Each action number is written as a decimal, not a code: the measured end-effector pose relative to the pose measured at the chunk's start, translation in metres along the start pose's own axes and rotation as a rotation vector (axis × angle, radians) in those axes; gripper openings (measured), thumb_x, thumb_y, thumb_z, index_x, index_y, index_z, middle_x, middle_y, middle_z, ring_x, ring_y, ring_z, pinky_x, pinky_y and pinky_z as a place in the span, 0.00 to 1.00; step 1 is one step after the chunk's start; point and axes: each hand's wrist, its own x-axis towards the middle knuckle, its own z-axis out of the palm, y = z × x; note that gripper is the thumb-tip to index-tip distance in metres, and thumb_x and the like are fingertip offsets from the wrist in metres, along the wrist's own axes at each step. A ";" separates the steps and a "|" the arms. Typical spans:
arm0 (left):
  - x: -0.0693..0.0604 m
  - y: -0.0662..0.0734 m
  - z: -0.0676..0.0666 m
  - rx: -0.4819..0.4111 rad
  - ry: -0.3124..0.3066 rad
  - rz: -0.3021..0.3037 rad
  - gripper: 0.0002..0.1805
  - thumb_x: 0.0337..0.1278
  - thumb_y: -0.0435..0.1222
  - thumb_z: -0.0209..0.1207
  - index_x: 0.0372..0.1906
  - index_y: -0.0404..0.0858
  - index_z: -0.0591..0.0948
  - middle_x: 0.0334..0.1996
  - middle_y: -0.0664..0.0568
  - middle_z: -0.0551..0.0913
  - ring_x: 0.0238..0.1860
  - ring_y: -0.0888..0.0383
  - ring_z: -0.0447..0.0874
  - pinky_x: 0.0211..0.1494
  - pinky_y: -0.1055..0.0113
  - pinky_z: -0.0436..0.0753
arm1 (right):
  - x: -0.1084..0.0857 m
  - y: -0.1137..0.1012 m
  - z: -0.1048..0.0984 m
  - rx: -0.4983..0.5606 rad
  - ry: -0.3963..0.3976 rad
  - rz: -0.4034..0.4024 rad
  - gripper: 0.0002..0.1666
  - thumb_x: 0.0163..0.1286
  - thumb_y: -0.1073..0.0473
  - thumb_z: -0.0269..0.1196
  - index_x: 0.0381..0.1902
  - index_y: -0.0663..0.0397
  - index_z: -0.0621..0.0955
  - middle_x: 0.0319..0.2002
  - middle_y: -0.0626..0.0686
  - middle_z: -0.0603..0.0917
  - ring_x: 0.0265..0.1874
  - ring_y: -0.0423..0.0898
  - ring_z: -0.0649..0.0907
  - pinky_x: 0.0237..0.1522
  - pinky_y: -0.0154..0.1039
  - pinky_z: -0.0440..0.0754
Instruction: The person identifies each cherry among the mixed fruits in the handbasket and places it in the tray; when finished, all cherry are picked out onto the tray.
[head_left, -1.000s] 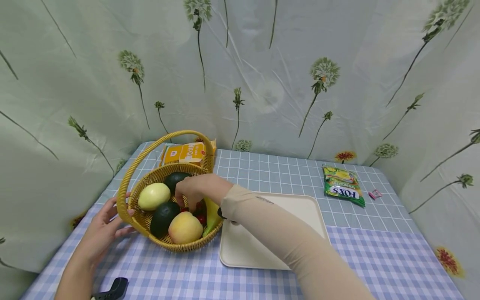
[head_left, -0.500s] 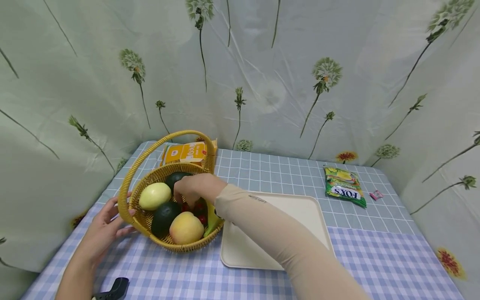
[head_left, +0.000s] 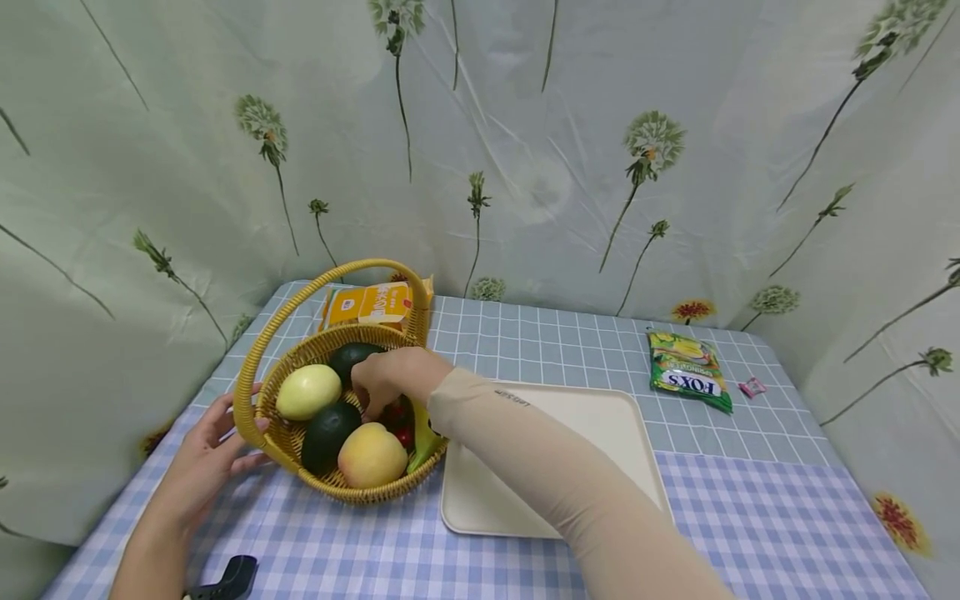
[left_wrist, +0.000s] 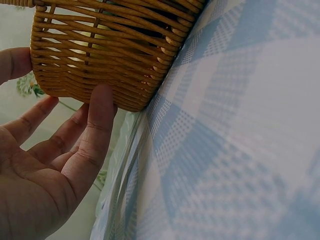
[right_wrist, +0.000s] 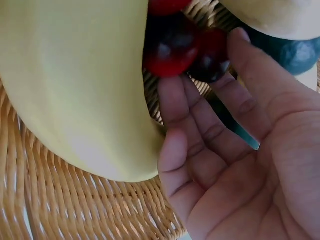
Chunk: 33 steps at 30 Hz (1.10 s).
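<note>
A yellow wicker basket with a tall handle holds fruit. In it lie a peach, a pale yellow oval fruit, dark green avocado-like fruits and a banana along the right side. My right hand reaches down inside. In the right wrist view, its thumb and fingertips pinch a small dark red cherry; a larger-looking red one sits beside it. My left hand is at the basket's left side. Its spread, fairly straight fingers touch the woven wall from outside.
A cream tray lies right of the basket, partly under the right forearm. Behind the basket is an orange packet. A green FOX'S bag and a tiny pink wrapped sweet lie far right. A patterned curtain stands behind the table.
My right hand stays inside the basket, its wrist and forearm shifting slightly left and its fingers moving a little among the red fruit. The left hand and basket hold still.
</note>
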 end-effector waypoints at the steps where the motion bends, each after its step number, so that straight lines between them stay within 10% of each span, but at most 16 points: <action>1: 0.000 0.000 0.000 -0.006 -0.001 0.000 0.32 0.81 0.38 0.60 0.82 0.54 0.64 0.56 0.74 0.75 0.50 0.75 0.84 0.45 0.67 0.91 | 0.000 -0.001 0.000 -0.004 -0.004 -0.002 0.11 0.76 0.50 0.71 0.52 0.43 0.90 0.43 0.40 0.88 0.40 0.35 0.81 0.44 0.28 0.83; 23: 0.001 0.001 0.001 -0.020 0.005 0.003 0.32 0.81 0.37 0.60 0.81 0.52 0.65 0.55 0.73 0.77 0.50 0.74 0.85 0.44 0.67 0.91 | -0.002 0.007 -0.006 0.114 -0.051 0.049 0.10 0.71 0.59 0.75 0.49 0.43 0.89 0.46 0.42 0.87 0.44 0.38 0.82 0.46 0.31 0.85; 33: 0.000 0.002 0.001 -0.017 0.004 0.012 0.32 0.81 0.36 0.60 0.82 0.52 0.64 0.55 0.74 0.77 0.50 0.74 0.85 0.43 0.66 0.91 | -0.006 0.026 -0.006 0.220 0.061 -0.087 0.10 0.67 0.55 0.78 0.42 0.47 0.87 0.38 0.43 0.86 0.35 0.35 0.80 0.38 0.27 0.82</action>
